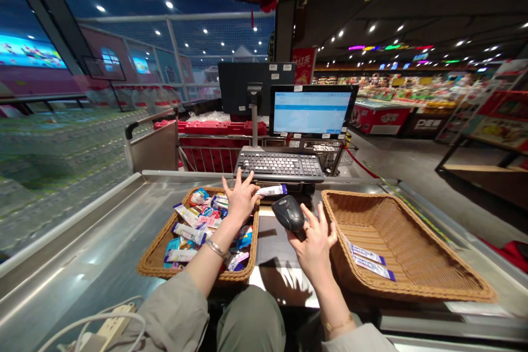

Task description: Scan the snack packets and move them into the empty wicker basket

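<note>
white tube point(271, 190) pinched in closed left grip point(241, 201), open right grip point(314, 245) just beside barcode scanner point(291, 213)

Left hand point(241, 201) raised, fingers point(238, 182) fanned — right hand point(314, 250) open, fingers point(322, 225) spread wide.

Grey-green sleeves point(173, 313) and olive trousers point(251, 322), a silver bangle point(216, 248) at the left hand point(241, 201), a gold bracelet point(338, 323) and ring point(307, 227) at the right hand point(315, 247).

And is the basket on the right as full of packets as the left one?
No, the right wicker basket holds only two packets, while the left wicker basket is heaped with them.
</note>
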A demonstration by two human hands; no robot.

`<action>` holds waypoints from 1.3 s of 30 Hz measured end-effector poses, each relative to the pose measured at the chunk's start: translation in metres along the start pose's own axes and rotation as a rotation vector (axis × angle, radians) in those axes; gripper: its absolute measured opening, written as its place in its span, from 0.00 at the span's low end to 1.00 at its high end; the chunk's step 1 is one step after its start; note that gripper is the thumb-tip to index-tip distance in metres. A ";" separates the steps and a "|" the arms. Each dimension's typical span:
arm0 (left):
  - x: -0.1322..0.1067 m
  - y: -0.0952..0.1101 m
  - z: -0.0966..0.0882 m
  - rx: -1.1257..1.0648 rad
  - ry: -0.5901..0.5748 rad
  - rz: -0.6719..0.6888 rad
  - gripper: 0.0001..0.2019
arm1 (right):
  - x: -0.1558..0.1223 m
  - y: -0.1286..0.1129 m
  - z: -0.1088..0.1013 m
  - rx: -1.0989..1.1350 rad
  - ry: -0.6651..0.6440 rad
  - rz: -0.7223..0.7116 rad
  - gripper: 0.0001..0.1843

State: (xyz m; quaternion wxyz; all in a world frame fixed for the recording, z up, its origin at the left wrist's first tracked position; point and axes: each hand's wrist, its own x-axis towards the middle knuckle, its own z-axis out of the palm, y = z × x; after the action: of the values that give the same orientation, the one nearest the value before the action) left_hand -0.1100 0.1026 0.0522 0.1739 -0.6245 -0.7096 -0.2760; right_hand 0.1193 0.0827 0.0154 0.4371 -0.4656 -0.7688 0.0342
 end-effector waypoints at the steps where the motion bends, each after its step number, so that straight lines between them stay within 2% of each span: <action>1: 0.000 0.000 0.000 -0.001 0.000 0.003 0.05 | 0.000 0.000 -0.001 -0.008 0.006 0.002 0.12; 8: 0.003 0.009 -0.004 -0.015 -0.005 0.012 0.04 | 0.002 0.010 -0.010 -0.030 0.095 0.044 0.17; 17: 0.008 0.031 0.001 -0.049 -0.002 0.065 0.04 | 0.009 0.035 -0.036 -0.054 0.210 0.157 0.23; 24: 0.009 0.058 0.010 -0.073 -0.008 0.105 0.05 | 0.008 0.059 -0.057 -0.070 0.297 0.258 0.26; 39: 0.018 0.128 0.034 -0.155 -0.038 0.298 0.05 | -0.002 0.111 -0.106 -0.134 0.372 0.455 0.23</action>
State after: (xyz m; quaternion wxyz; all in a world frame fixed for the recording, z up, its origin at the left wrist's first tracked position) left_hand 0.0167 0.1461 0.0579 0.1508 -0.7396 -0.5888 -0.2893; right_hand 0.2703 0.1061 0.0280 0.5197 -0.6520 -0.5521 -0.0056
